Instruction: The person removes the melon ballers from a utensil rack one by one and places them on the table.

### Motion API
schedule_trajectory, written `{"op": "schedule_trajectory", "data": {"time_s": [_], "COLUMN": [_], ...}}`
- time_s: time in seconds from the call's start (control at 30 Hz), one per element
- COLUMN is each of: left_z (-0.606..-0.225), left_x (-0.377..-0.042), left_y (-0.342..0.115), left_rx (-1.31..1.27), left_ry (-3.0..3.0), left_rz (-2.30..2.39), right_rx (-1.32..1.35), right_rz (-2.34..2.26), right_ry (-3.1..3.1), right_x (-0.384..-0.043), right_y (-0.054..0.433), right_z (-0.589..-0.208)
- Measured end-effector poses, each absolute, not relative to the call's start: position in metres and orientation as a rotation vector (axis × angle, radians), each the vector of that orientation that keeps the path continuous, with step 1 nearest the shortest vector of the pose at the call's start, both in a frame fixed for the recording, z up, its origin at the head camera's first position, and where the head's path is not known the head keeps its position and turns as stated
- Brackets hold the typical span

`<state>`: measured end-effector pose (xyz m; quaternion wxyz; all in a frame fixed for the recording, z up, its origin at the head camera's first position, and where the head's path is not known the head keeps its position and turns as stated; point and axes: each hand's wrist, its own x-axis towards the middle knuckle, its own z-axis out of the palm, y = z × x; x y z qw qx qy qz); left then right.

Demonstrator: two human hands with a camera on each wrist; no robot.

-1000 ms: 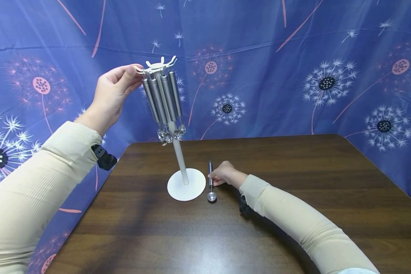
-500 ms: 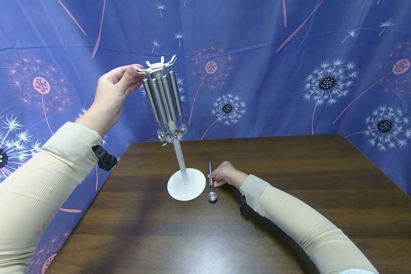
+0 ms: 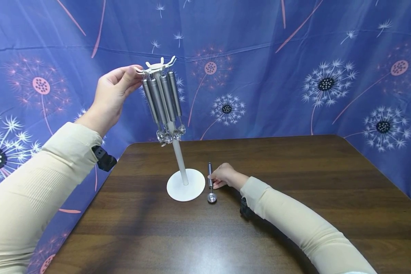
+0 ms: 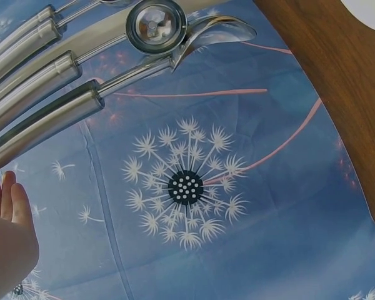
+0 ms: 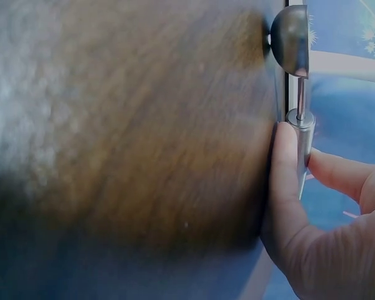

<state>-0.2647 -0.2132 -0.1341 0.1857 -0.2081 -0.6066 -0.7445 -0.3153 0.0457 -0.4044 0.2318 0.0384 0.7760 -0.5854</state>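
At the left, my left hand [image 3: 114, 91] pinches a hook arm at the top of a white utensil stand [image 3: 179, 156], which leans slightly. Several steel scoops [image 3: 162, 99] hang from its hooks, bowls downward; the left wrist view shows a round bowl [image 4: 156, 28] up close. To the right of the stand's round base [image 3: 174, 190], my right hand [image 3: 226, 176] holds the handle of another steel scoop [image 3: 211, 197] between thumb and fingers. That scoop points toward me, and its half-sphere bowl [image 5: 292, 40] sits right at the tabletop in the right wrist view.
Brown wood-grain table [image 3: 294, 167] lies under the stand and extends to the right. Behind it hangs a blue curtain [image 3: 260, 76] printed with dandelions. The table's left edge runs below my left forearm.
Hardly anything differs: the left hand stays on the stand's hook arm and the right hand on the scoop's handle, with only a slight shift of the whole view.
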Motion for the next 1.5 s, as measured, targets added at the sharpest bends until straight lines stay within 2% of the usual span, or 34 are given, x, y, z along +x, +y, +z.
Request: {"op": "schedule_trajectory", "data": {"time_s": [0.87,1.5], "left_z": [-0.134,-0.134], "left_x": [-0.265,-0.265], "left_y": [-0.21,-0.21], "left_rx": [-0.582,-0.586], "left_ry": [-1.69,-1.689], "left_rz": [-2.07,-2.072], "right_rx": [0.128,-0.069], "right_rz": [-1.655,-1.874], "right_ry": [2.137,1.982], "right_x": [-0.32,-0.335], "right_y": [0.056,0.065], "right_z": [-0.397,-0.353]}}
